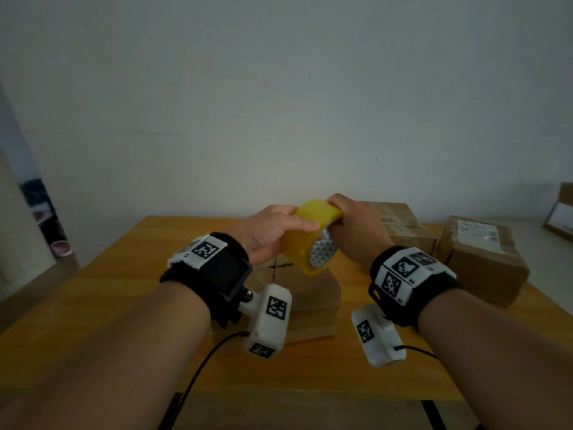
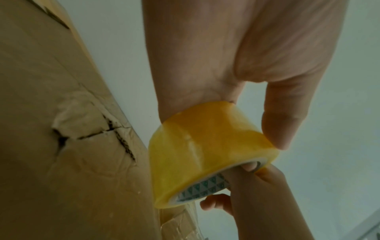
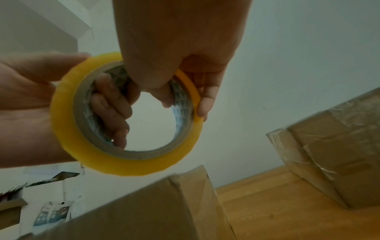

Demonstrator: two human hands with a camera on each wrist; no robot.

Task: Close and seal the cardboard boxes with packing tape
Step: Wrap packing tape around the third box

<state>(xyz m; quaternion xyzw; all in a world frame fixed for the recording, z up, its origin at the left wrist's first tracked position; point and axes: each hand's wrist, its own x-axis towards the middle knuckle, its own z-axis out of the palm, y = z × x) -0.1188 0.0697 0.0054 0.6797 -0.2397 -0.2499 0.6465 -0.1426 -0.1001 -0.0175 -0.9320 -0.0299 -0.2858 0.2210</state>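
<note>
A yellow roll of packing tape [image 1: 307, 235] [image 2: 197, 154] [image 3: 115, 159] is held up in the air above a closed brown cardboard box [image 1: 305, 301] [image 2: 61, 129] [image 3: 144, 211] in the middle of the table. My left hand [image 1: 273, 231] [image 2: 226, 56] [image 3: 26, 100] grips the roll, with its fingers curled through the core and its thumb on the outer face. My right hand [image 1: 353, 225] [image 3: 174, 53] pinches the roll's far rim, thumb inside the core and fingers on the outside. The box's top flaps meet at a torn seam [image 2: 92, 133].
Two more brown boxes wrapped in tape stand on the wooden table [image 1: 124, 293] at the right: one [image 1: 403, 228] behind my right hand, one with a white label [image 1: 483, 259] [image 3: 339, 154] farther right. Another box edge [image 1: 561, 212] shows at the far right. A black cable [image 1: 201, 361] trails from my left wrist.
</note>
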